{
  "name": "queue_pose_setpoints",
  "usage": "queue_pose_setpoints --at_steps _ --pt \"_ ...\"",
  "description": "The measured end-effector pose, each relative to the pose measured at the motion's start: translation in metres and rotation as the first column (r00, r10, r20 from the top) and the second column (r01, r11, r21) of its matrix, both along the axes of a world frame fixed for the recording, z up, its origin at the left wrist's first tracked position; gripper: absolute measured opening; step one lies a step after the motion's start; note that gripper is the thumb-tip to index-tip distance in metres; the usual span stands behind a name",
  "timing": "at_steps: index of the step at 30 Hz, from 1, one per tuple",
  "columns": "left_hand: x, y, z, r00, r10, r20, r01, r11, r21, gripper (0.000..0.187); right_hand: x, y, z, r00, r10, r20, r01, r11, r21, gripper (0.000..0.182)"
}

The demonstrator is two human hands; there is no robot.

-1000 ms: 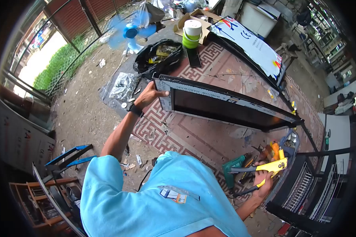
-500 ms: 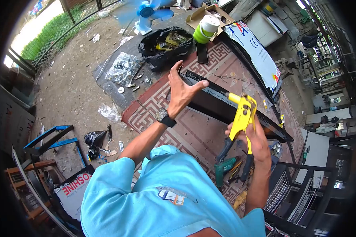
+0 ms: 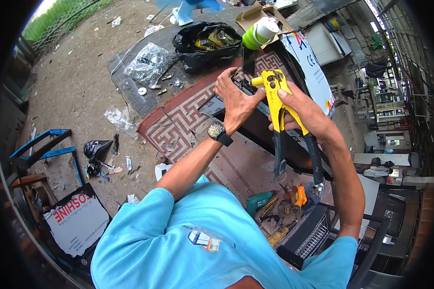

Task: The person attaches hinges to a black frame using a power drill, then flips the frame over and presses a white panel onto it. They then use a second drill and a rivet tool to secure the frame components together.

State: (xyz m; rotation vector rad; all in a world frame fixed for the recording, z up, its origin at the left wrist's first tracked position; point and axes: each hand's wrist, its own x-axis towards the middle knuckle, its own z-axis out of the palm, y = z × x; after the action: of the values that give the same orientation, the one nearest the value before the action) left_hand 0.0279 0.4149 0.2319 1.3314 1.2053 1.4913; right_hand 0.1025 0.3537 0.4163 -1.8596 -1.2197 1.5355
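Observation:
My right hand (image 3: 306, 113) grips a yellow hand riveter (image 3: 275, 98) with black-tipped handles spread apart. The riveter's nose points left, close to the thumb of my left hand (image 3: 237, 103). My left hand, with a watch (image 3: 217, 131) on its wrist, curls its fingers round the end of a long black metal frame (image 3: 248, 130). Small dark parts show between this hand and the riveter's nose, too small to make out. The frame lies across a red patterned mat (image 3: 178, 130), partly hidden by my hands.
A black plastic bag (image 3: 205, 48) with yellow packets, a green-and-white jug (image 3: 260, 32) and a phone (image 3: 249, 61) stand beyond the frame. A clear bag of small hardware (image 3: 149, 62) lies left of them. Near my body are a green drill (image 3: 259, 203) and other tools.
The riveter has moved up and left towards my left hand, and its handles show more fully. My left hand's fingers have gone from spread to curled at the frame's end. The view has shifted.

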Motion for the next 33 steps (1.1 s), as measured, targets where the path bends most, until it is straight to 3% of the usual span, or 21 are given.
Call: queue_pose_setpoints --at_steps 2,9,11,12,13,15,17,19,20,24,27,29,31,33 --pt "0.002 0.0 -0.001 1.0 0.007 -0.001 -0.007 1.0 0.002 0.081 -0.002 0.001 0.003 0.993 0.032 0.11 -0.034 0.999 0.013 0.055" --pt "0.005 0.001 -0.006 0.999 0.048 0.006 -0.048 0.998 0.044 0.083 0.009 0.013 0.009 0.978 0.119 0.17 -0.106 0.991 -0.086 0.058" --pt "0.006 0.002 -0.005 0.998 0.056 0.016 -0.057 0.998 0.04 0.083 0.015 0.019 -0.001 0.845 0.335 0.416 -0.383 0.923 0.035 0.06" --pt "0.006 0.002 -0.005 0.998 0.062 0.006 -0.062 0.998 0.033 0.083 0.006 0.019 0.004 0.776 0.356 0.52 -0.436 0.9 0.035 0.062" --pt "0.006 0.002 -0.004 0.998 0.069 -0.005 -0.069 0.997 0.024 0.083 0.002 0.024 0.011 0.775 0.363 0.518 -0.438 0.899 0.026 0.062" --pt "0.006 0.002 -0.001 0.999 0.052 -0.009 -0.052 0.999 0.008 0.082 -0.001 0.036 0.019 0.77 0.412 0.488 -0.406 0.906 -0.124 0.062" --pt "0.007 0.007 0.003 1.0 0.03 -0.01 -0.03 1.0 -0.006 0.082 0.001 0.039 0.015 0.778 0.396 0.488 -0.396 0.912 -0.108 0.06" --pt "0.012 0.009 0.005 0.999 0.04 -0.021 -0.041 0.998 -0.044 0.081 -0.002 0.037 0.014 0.93 0.157 0.331 -0.083 0.97 -0.227 0.06" --pt "0.014 0.011 0.006 0.999 0.046 -0.002 -0.046 0.998 -0.048 0.079 -0.004 0.034 0.009 0.954 0.047 0.297 0.005 0.985 -0.171 0.056" --pt "0.018 0.015 0.004 0.999 0.037 -0.009 -0.038 0.998 -0.057 0.077 0.003 0.046 0.007 0.962 -0.024 0.272 0.116 0.937 -0.328 0.041" --pt "0.021 0.018 0.005 0.999 0.033 0.003 -0.033 0.998 -0.053 0.077 0.013 0.055 0.008 0.951 0.024 0.308 0.125 0.882 -0.455 0.043" --pt "0.02 0.015 0.004 0.998 0.056 0.013 -0.055 0.998 -0.036 0.077 0.01 0.055 0.006 0.957 0.023 0.29 0.125 0.867 -0.483 0.038" --pt "0.018 0.014 0.005 0.998 0.034 0.043 -0.031 0.996 -0.08 0.077 -0.009 0.054 0.013 0.957 -0.106 0.271 0.219 0.875 -0.432 0.034" --pt "0.017 0.014 0.003 0.997 0.007 0.071 -0.003 0.998 -0.058 0.077 -0.001 0.053 0.01 0.958 -0.081 0.275 0.205 0.862 -0.463 0.034"
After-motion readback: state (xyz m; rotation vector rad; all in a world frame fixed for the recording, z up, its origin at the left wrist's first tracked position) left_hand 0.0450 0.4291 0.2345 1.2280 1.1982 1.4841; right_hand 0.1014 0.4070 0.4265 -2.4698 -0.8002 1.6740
